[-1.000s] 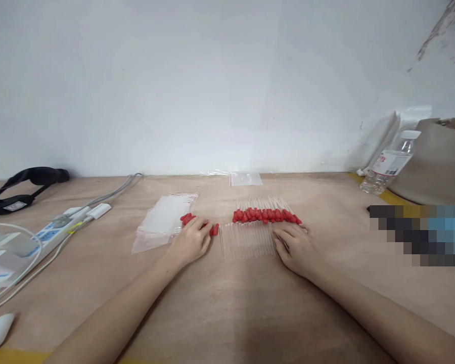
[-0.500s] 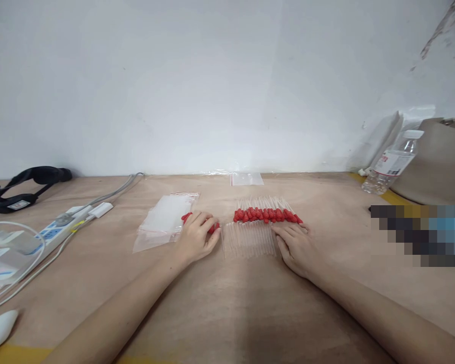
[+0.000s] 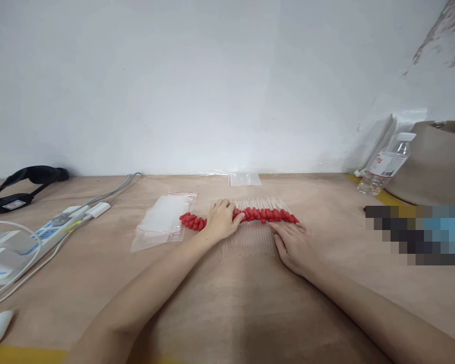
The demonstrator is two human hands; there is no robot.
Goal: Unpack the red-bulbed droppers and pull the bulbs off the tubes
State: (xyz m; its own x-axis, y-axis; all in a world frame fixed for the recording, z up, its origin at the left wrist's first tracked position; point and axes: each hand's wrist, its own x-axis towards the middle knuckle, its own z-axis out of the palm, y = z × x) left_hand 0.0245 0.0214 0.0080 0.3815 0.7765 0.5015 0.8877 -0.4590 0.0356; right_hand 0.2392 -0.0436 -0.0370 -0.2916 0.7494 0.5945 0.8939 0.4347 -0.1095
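A row of droppers (image 3: 250,237) lies on the table, with thin clear tubes and red rubber bulbs (image 3: 267,215) lined up side by side. My left hand (image 3: 222,221) rests palm down over the left part of the red bulbs, thumb apart and pointing right; what lies under the palm is hidden. To its left, a smaller group of red bulbs (image 3: 192,221) shows beside the bags. My right hand (image 3: 291,238) lies with its fingers stretched out at the right end of the row, fingertips at the outermost tubes and bulbs.
Clear zip bags (image 3: 161,217) lie in a stack left of the droppers, and one more bag (image 3: 245,179) is near the wall. A power strip (image 3: 47,230) with cables and a black strap (image 3: 26,182) are at left. A plastic bottle (image 3: 387,164) leans at right.
My left hand has moved right, from the left group of red bulbs onto the row's left part, uncovering bulbs beside the bags. My right hand has stayed nearly in place.
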